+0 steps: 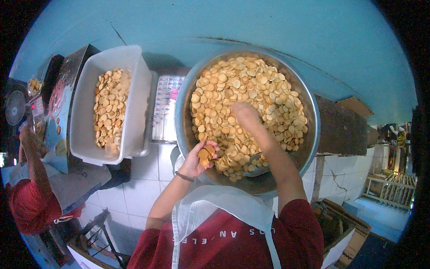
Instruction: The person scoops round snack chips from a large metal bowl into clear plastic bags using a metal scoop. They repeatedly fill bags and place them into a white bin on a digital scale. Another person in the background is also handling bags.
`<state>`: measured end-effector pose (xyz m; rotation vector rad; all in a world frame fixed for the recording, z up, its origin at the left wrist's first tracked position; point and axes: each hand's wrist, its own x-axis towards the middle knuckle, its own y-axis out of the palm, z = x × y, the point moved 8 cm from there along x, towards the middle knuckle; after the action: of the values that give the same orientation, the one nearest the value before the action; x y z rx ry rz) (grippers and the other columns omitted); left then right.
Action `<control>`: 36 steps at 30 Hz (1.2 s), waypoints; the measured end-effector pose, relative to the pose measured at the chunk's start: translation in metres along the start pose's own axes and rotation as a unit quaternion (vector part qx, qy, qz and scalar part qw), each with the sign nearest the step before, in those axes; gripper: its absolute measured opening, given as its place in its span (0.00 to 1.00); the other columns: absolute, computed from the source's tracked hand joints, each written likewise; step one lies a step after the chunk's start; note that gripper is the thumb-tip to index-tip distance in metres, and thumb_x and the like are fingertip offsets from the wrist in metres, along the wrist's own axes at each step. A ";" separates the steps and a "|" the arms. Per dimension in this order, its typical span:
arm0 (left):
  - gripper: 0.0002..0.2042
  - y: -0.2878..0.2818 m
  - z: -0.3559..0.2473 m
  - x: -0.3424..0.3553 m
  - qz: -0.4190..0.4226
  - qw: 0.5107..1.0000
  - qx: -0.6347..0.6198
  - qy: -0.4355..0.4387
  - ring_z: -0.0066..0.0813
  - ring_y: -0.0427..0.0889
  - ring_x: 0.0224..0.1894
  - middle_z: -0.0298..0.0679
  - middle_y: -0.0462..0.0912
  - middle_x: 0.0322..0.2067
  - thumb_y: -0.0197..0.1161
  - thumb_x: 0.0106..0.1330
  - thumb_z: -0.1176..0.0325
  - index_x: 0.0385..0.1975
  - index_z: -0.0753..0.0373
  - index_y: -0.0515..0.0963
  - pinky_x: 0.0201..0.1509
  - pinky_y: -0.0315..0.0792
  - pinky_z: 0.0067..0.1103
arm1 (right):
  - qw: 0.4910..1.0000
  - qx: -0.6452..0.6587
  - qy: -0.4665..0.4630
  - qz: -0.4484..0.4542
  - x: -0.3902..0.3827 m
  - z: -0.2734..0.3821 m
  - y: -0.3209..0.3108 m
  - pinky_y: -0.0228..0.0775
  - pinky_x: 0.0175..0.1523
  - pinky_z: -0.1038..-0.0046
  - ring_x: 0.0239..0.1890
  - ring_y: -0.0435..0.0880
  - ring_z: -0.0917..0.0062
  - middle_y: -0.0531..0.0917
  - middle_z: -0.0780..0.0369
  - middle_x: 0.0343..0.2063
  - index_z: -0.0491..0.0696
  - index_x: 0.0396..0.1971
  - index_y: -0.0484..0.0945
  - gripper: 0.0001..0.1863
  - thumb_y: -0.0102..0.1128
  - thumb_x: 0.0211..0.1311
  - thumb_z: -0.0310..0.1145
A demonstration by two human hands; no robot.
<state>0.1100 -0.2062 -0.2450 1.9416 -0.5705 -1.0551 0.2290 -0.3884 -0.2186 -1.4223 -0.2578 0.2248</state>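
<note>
A wide metal basin (pixel 317 112) in front of me is heaped with small round golden biscuits (pixel 251 80). Over its near left rim, my left hand (pixel 197 160) is closed around several darker brown biscuits (pixel 206 154). My right hand (pixel 247 117) reaches down onto the heap near the middle; its fingers are blurred and partly hidden, so whether it grips a biscuit does not show. Near the basin's close edge, below my right forearm, a grey scoop-like thing (pixel 258 172) lies partly among the biscuits.
Left of the basin stands a white plastic tub (pixel 79 121) partly filled with biscuits, beside a stack of printed plastic packaging (pixel 165 110). At far left a person in a red shirt (pixel 33 204) works at a table. Cardboard boxes (pixel 356 233) sit at lower right.
</note>
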 end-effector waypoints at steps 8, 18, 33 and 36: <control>0.17 0.004 -0.002 -0.002 0.004 1.000 -0.001 0.006 0.24 0.78 0.36 0.37 0.77 0.41 0.43 0.72 0.51 0.45 0.57 0.71 0.20 0.73 0.15 | 0.983 -0.164 0.016 0.085 -0.002 0.009 0.060 0.71 0.42 0.67 0.43 0.78 0.71 0.78 0.63 0.38 0.49 0.34 0.79 0.09 0.54 0.53 0.30; 0.17 0.000 0.000 0.000 -0.003 1.000 -0.007 0.002 0.25 0.79 0.36 0.37 0.76 0.41 0.43 0.73 0.51 0.45 0.57 0.71 0.21 0.75 0.16 | 0.977 -0.195 0.078 0.036 -0.009 -0.002 0.072 0.70 0.41 0.66 0.38 0.78 0.70 0.77 0.64 0.33 0.48 0.30 0.81 0.08 0.55 0.52 0.31; 0.19 0.003 -0.004 0.001 0.005 0.999 -0.010 0.030 0.25 0.78 0.37 0.38 0.78 0.42 0.42 0.73 0.52 0.49 0.61 0.70 0.24 0.75 0.17 | 0.992 0.031 0.124 0.018 -0.034 -0.007 0.037 0.70 0.51 0.62 0.45 0.78 0.66 0.76 0.60 0.38 0.50 0.39 0.79 0.13 0.60 0.54 0.37; 0.19 0.004 -0.003 0.001 0.012 0.999 -0.024 0.025 0.25 0.78 0.37 0.38 0.78 0.42 0.42 0.73 0.52 0.50 0.61 0.70 0.24 0.74 0.17 | 0.989 0.026 0.132 0.065 -0.028 -0.004 0.059 0.71 0.49 0.62 0.44 0.78 0.66 0.76 0.60 0.38 0.49 0.38 0.79 0.12 0.58 0.54 0.36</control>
<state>0.1132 -0.2076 -0.2410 1.9088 -0.5344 -0.9938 0.2033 -0.3928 -0.2783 -1.4008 0.0590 0.1469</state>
